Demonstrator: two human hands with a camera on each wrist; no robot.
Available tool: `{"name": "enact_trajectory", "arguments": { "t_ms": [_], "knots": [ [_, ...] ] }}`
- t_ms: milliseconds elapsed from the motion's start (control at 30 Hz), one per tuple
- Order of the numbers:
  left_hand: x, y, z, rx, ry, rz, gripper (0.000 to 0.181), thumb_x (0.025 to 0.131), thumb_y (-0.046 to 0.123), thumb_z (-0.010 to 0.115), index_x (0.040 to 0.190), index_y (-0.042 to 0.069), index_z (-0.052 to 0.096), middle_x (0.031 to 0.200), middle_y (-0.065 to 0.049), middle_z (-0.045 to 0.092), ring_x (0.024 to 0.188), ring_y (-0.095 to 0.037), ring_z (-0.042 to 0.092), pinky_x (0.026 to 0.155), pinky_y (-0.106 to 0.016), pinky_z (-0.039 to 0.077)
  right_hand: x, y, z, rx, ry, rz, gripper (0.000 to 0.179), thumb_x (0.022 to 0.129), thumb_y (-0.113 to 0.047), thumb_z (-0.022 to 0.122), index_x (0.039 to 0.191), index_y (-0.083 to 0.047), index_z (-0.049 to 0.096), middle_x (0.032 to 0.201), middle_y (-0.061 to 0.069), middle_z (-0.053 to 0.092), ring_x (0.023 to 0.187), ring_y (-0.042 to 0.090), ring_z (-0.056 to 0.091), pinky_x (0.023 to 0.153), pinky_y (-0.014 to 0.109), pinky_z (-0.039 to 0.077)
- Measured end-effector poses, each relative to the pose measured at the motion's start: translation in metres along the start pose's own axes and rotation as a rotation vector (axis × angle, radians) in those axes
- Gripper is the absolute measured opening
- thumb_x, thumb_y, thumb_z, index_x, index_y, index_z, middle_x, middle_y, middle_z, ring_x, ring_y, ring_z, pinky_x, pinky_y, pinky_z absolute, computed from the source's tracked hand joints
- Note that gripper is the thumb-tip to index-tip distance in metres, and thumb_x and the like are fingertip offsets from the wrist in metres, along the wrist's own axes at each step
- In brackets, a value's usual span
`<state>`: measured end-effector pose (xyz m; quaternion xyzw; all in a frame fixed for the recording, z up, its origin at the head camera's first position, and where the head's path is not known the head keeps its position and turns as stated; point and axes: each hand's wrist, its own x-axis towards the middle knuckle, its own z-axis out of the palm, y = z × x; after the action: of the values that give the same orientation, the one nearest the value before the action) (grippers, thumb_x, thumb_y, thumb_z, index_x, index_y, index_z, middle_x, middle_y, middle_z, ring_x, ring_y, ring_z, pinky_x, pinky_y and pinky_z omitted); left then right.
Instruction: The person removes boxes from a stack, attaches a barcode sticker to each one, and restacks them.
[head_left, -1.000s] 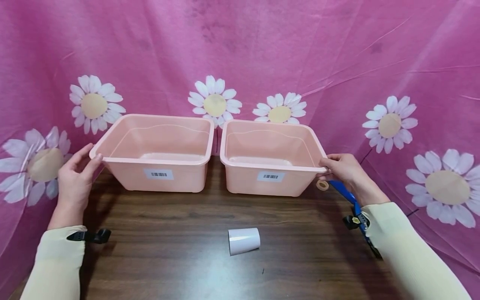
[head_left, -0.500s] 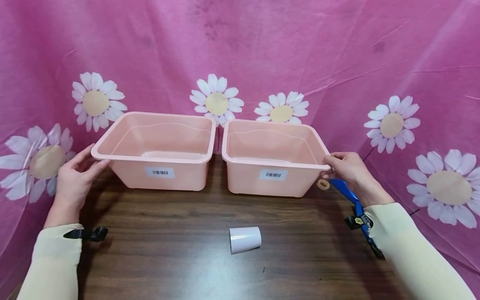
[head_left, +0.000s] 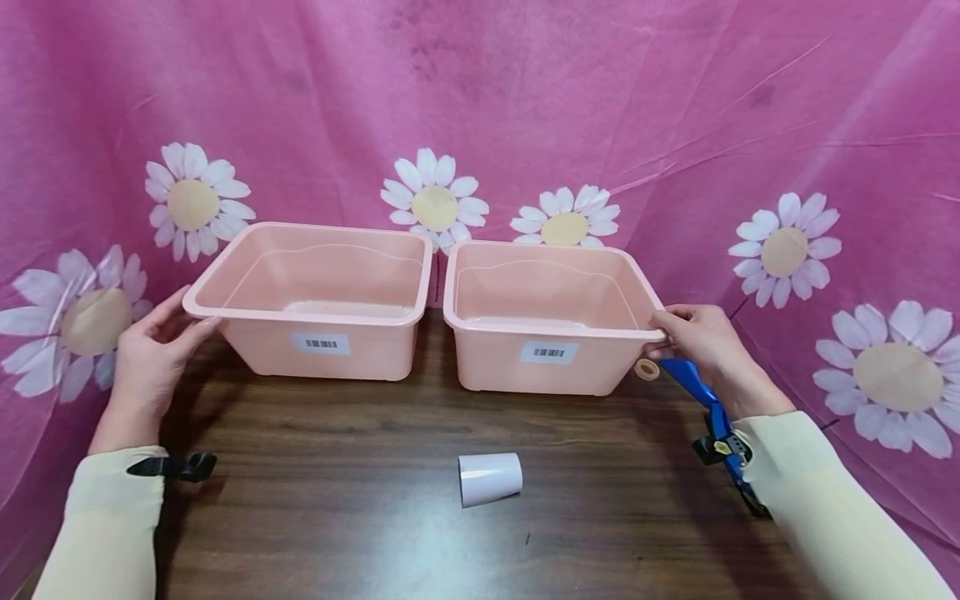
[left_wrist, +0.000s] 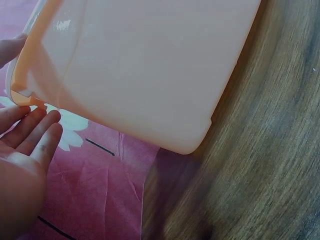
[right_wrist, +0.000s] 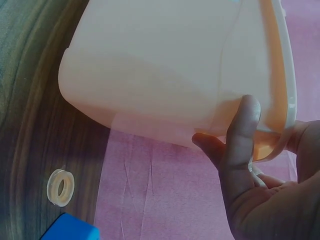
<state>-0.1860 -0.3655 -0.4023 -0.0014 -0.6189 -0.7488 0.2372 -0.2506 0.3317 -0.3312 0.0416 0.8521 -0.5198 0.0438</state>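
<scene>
Two pink plastic bins stand side by side, a narrow gap between them, each with a barcode label on its front. My left hand (head_left: 153,362) holds the left bin (head_left: 322,358) at its front left rim corner; in the left wrist view the fingers (left_wrist: 42,132) reach under the rim. At the front right rim corner of the right bin (head_left: 517,367), my right hand (head_left: 701,346) pinches the lip. The right wrist view shows two of its fingers (right_wrist: 240,135) under that rim. Inside, both bins show only bare walls and floor.
A white cylinder (head_left: 490,479) lies on its side on the wooden table (head_left: 337,500). Beyond the right bin are a small tan ring (head_left: 647,370) and a blue object (head_left: 686,379), partly behind my right wrist. Pink flowered cloth (head_left: 480,100) hangs behind and at both sides.
My left thumb has slid from the top of the rim to just below its front edge. The right bin's outer end has shifted slightly right with my right hand.
</scene>
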Motion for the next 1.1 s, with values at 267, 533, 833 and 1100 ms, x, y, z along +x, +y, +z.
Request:
{"name": "enact_trajectory", "arguments": {
  "t_ms": [267,533,833,1100],
  "knots": [
    [0.001,0.001,-0.002,0.03,0.005,0.003,0.057,0.097,-0.012,0.077,0.148,0.013,0.074,0.114,0.017,0.085,0.103,0.005,0.077,0.087,-0.005,0.059,0.0,-0.002,-0.001,0.0,-0.003,-0.002,0.058,0.114,-0.023,0.056,0.151,0.022,0.049,0.075,-0.012,0.075,0.067,0.004,0.079,0.074,0.023,0.069],
    [0.002,0.002,-0.004,0.059,0.011,-0.005,0.056,0.097,-0.011,0.079,0.147,0.015,0.075,0.113,0.02,0.084,0.102,0.008,0.076,0.086,-0.003,0.058,-0.006,-0.012,-0.002,0.003,0.008,-0.003,0.057,0.113,-0.023,0.057,0.149,0.021,0.05,0.075,-0.011,0.075,0.066,0.003,0.078,0.072,0.022,0.068],
    [0.002,0.004,-0.002,0.06,0.006,-0.009,0.058,0.097,-0.009,0.079,0.15,0.012,0.072,0.115,0.02,0.083,0.104,0.008,0.075,0.086,-0.003,0.058,-0.014,-0.036,-0.007,-0.008,0.014,0.012,0.055,0.114,-0.029,0.057,0.148,0.014,0.054,0.075,-0.012,0.076,0.069,0.002,0.078,0.075,0.02,0.068],
    [0.002,0.005,-0.003,0.049,0.001,0.007,0.058,0.097,-0.011,0.079,0.15,0.011,0.072,0.114,0.019,0.084,0.104,0.007,0.076,0.087,-0.004,0.058,-0.025,-0.06,-0.011,0.02,-0.008,0.038,0.042,0.115,-0.038,0.061,0.134,-0.001,0.069,0.082,-0.009,0.08,0.076,0.006,0.08,0.082,0.022,0.068]
  ]
}}
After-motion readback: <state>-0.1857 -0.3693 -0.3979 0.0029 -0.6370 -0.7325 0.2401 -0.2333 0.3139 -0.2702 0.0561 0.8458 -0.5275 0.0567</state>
